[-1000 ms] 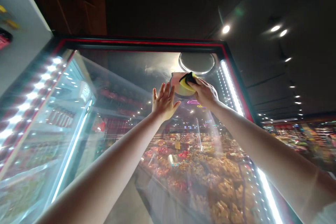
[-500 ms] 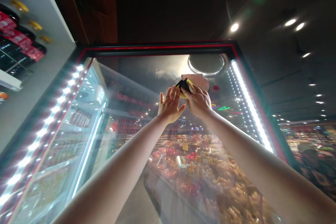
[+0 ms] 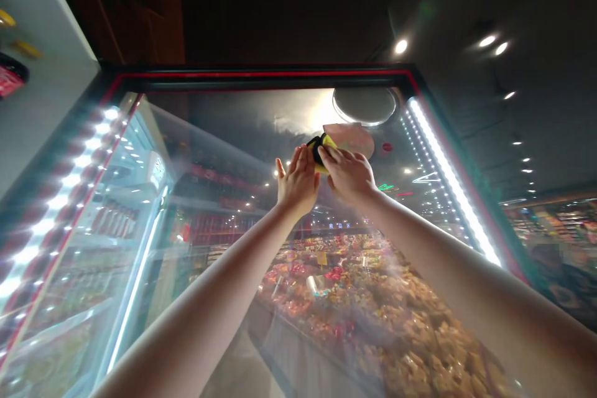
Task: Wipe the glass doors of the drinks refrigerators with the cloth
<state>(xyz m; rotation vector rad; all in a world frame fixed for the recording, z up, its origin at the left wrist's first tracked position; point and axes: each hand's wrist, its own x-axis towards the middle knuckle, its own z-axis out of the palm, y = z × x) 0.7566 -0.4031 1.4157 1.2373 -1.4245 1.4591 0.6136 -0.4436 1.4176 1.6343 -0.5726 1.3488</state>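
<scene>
Both arms are reaching up toward the upper part of a glass panel [image 3: 224,137], which a black frame with a red line [image 3: 261,74] is bordering. The right hand [image 3: 349,175] is holding a yellow-and-black cloth [image 3: 318,148] beneath its fingertips, seemingly pressing it against the glass; how tightly the fingers are gripping it, I cannot tell. The left hand [image 3: 297,183] is holding nothing visible: its fingers are pointing upward, mostly together, with the little finger standing a little apart. Its fingertips are lying right beside the cloth's left edge, and whether they are touching it is not clear

The cloth is sitting between the two hands, just left of a pinkish patch [image 3: 354,135] and below a round, bright-rimmed shape [image 3: 364,106]. LED strips [image 3: 452,180] are glowing along both sides of the panel, while heaped packaged goods [image 3: 420,317] are showing lower down in the glass

As a judgement, the step in hand is looking like wiping this high stretch of the panel. A further stroke would be calling for the right hand to be keeping the cloth flat under steady pressure, with the left fingers staying clear of its path
</scene>
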